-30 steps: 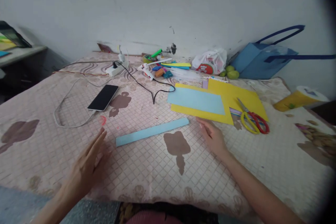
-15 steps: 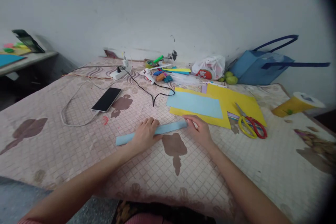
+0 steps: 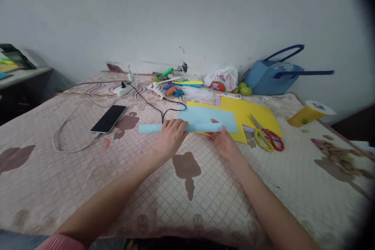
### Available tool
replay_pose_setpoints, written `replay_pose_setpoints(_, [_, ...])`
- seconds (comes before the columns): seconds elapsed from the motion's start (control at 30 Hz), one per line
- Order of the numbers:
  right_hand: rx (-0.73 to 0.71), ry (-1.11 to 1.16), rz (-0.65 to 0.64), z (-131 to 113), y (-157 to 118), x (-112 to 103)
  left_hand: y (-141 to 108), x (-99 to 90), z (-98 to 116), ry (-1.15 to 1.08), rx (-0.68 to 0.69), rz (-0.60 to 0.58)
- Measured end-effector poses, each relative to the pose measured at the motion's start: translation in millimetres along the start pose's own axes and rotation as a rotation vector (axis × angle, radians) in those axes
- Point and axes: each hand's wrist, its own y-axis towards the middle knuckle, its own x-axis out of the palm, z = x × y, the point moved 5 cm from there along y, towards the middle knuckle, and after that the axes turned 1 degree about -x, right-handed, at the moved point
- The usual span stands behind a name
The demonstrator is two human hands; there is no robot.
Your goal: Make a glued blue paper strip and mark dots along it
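A narrow folded strip of light blue paper [image 3: 202,127] is held up level above the patterned tablecloth. My left hand [image 3: 172,134] is closed around its left-middle part, fingers over the front. My right hand [image 3: 224,140] grips the strip's right end, with the thumb near the end and some fingers behind it. Behind the strip lies a light blue sheet [image 3: 209,115] on yellow paper [image 3: 240,137]. Scissors [image 3: 265,134] with one yellow and one red handle rest on the right edge of the papers.
A phone [image 3: 109,119] with a white cable lies at left. Along the back are a power strip [image 3: 122,90], glue gun [image 3: 156,90], plastic bag [image 3: 222,79] and blue bag [image 3: 271,78]. A yellow roll [image 3: 304,115] stands right.
The blue strip has risen off the tablecloth and turned level, with both hands on it. The whole view has shifted slightly, moving the objects left in the picture.
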Motion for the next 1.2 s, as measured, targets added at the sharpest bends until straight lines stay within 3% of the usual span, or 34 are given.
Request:
replay_pose_setpoints(0.13, [-0.021, -0.014, -0.112, -10.9, -7.0, 11.9, -3.2, 2.8, 6.5, -0.018, 0.071, 0.086])
replay_pose_setpoints(0.3, [-0.017, -0.073, 0.025, -8.9, -5.3, 5.2, -13.0, 14.4, -2.5, -0.098, 0.054, 0.055])
replay_pose_setpoints(0.43, [0.096, 0.037, 0.129, 1.9, -0.2, -7.2, -12.1, 27.4, -8.7, -0.052, 0.071, -0.01])
replay_pose_setpoints(0.6, [0.099, 0.114, 0.078, -2.5, -0.4, -5.1, -5.7, 22.3, -14.0, -0.076, -0.015, -0.113])
replay_pose_setpoints(0.73, [0.062, 0.069, -0.048, -10.0, -5.3, 11.8, -6.9, 9.2, -16.1, -0.369, -0.213, -0.27])
replay_pose_setpoints(0.87, [0.057, 0.067, -0.137, -11.4, -10.4, 29.4, -12.3, 15.6, -7.0, -0.839, -0.261, -0.513])
replay_pose_setpoints(1.2, [0.172, -0.147, 0.041, 21.6, -23.4, 41.4, -26.0, 46.3, 11.6, -1.221, -0.493, -0.737])
